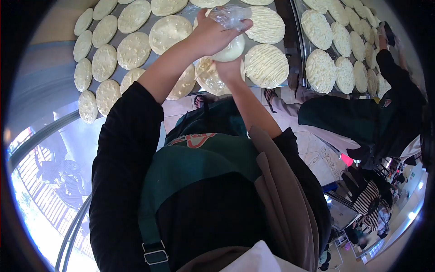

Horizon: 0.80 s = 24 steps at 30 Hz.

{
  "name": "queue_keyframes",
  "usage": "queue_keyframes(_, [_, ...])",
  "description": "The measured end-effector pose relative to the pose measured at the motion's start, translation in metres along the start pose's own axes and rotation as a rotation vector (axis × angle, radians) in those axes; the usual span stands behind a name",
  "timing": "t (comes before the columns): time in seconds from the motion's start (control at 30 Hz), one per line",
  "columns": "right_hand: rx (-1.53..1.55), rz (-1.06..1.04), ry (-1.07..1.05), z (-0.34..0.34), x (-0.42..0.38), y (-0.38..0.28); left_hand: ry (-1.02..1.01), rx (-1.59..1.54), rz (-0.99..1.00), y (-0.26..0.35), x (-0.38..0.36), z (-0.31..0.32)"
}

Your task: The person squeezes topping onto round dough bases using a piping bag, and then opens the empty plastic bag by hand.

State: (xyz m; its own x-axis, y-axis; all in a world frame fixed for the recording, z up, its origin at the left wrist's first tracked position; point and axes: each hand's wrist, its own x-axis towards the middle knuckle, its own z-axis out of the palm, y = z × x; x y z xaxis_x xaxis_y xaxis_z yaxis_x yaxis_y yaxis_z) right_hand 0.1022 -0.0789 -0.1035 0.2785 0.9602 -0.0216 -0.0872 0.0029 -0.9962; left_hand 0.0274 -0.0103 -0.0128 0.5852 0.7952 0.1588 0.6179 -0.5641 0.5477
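Clear crinkled plastic (230,17) lies in and around the fingers of my left hand (215,34), which is curled over a rounded white container (229,51). From below, my right hand (230,70) cups this container, its fingers partly hidden. Both hands are over a metal tray (285,45) of flat round dough pieces. Two of them, a striped round (265,25) and another striped round (267,66), carry thin pale lines to the right of my hands. A round with uneven topping (210,79) lies beside my right hand.
More topped rounds (133,50) fill the tray on the left. A second tray of rounds (321,70) stands at the right, with a co-worker in a dark green apron (340,111) beside it. Tiled floor (312,147) shows below. Other people (371,204) are farther back.
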Motion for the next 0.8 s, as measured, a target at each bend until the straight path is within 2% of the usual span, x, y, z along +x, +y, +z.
queue_keyframes(0.1, [0.070,0.008,-0.002,-0.001,-0.009,-0.002,-0.062,-0.135,-0.061,0.001,-0.005,-0.007])
queue_keyframes(0.17, [0.060,-0.120,0.148,-0.010,-0.001,0.011,0.027,-0.033,-0.034,0.003,-0.003,0.002])
queue_keyframes(0.2, [0.054,-0.185,0.221,-0.015,0.004,0.013,0.004,-0.040,-0.016,0.009,-0.001,-0.001])
queue_keyframes(0.27, [0.648,0.009,0.144,-0.024,0.014,0.014,-0.041,-0.054,0.024,0.022,0.005,-0.012])
queue_keyframes(0.33, [0.073,-0.141,0.077,-0.024,0.007,0.008,0.032,0.030,0.035,0.016,0.004,0.002])
queue_keyframes(0.43, [-0.123,-0.084,0.048,-0.007,-0.021,-0.020,0.100,0.069,0.111,0.015,-0.005,0.000])
queue_keyframes(0.47, [0.043,0.050,0.013,-0.003,-0.023,-0.002,0.114,0.068,0.146,0.016,-0.009,-0.004])
queue_keyframes(0.57, [-0.076,-0.090,0.061,-0.014,-0.020,-0.009,-0.015,-0.059,0.016,0.023,-0.011,-0.007])
queue_keyframes(0.63, [0.078,-0.230,0.146,-0.024,-0.005,-0.006,-0.008,-0.025,0.009,0.020,-0.004,0.007])
queue_keyframes(0.7, [0.119,-0.266,0.178,-0.032,0.002,0.001,-0.001,0.035,0.036,0.023,0.001,0.012])
queue_keyframes(0.77, [0.045,-0.200,0.163,-0.040,-0.001,0.015,0.007,0.119,0.104,0.031,0.005,0.005])
queue_keyframes(0.8, [0.163,-0.215,0.134,-0.034,-0.008,0.015,0.041,0.060,0.130,0.034,0.002,0.004])
